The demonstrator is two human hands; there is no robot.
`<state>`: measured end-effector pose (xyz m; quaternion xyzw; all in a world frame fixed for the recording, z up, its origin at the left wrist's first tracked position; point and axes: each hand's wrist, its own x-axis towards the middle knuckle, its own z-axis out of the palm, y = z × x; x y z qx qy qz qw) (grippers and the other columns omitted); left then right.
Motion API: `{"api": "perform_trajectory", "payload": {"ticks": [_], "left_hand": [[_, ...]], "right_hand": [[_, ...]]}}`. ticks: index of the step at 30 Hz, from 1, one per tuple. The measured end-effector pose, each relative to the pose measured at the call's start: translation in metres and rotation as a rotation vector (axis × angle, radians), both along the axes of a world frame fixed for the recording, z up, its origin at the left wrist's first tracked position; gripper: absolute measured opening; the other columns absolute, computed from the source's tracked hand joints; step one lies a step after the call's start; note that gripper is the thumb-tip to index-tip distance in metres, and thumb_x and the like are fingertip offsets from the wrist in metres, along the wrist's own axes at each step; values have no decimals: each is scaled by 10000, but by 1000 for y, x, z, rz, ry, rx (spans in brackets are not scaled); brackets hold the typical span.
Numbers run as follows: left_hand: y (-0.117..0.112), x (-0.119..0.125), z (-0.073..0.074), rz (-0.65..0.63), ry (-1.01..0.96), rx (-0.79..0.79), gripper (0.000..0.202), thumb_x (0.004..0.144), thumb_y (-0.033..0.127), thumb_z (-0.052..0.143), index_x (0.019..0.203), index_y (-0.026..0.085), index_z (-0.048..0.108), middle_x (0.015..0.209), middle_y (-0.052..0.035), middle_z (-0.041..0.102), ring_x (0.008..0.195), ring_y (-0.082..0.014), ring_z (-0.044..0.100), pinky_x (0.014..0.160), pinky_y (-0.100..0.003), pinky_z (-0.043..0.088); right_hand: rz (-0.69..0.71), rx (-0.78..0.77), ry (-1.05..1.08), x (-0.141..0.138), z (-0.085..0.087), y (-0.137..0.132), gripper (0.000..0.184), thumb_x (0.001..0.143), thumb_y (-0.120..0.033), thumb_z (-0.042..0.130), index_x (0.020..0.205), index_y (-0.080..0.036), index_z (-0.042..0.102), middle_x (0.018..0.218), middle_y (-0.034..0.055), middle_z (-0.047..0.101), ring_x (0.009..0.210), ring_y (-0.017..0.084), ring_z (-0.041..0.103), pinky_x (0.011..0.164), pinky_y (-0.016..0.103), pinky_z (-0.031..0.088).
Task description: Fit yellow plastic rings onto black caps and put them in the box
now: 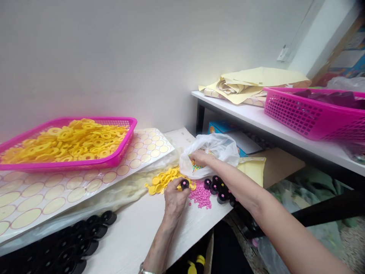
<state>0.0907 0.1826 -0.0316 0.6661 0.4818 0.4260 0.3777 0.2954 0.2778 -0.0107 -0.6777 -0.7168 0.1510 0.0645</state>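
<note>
Between thumb and fingers, my left hand grips a round black plastic part with a pink bead-like piece at its centre. My right hand reaches into a white plastic bag of small multicoloured beads; its fingertips are hidden among them. Loose pink beads lie on the table just right of my left hand. Beside them, partly behind my right forearm, several black parts are grouped. Yellow discs are heaped behind my left hand.
A pink basket of yellow rings stands on sheets printed with circles at left. Rows of black parts fill the front left. On a raised shelf at right are another pink basket and folded yellow paper.
</note>
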Motion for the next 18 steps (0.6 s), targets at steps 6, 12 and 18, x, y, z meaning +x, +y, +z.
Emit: {"api": "perform_trajectory", "payload": {"ticks": [6,12,18], "left_hand": [[20,21,15,-131,-56,-35,251,589,172,543,817,176,647,707,16,601,621,-127,506,586,-232,381],[46,46,23,-191,-28,-44,224,554,151,537,756,159,635,606,35,536,572,-121,462,553,-228,335],[55,59,23,-181,-23,-29,248,538,143,572,769,155,659,619,30,558,633,-142,501,604,-240,352]], "right_hand": [[-16,12,309,17,8,-13,150,585,-126,617,734,-131,632,634,-21,588,633,121,524,566,202,380],[8,118,654,18,29,-38,161,630,-229,598,751,-123,598,698,0,602,648,118,543,616,225,440],[93,143,773,16,43,-47,146,582,-175,583,712,-129,628,641,-18,595,620,118,526,596,231,427]]}}
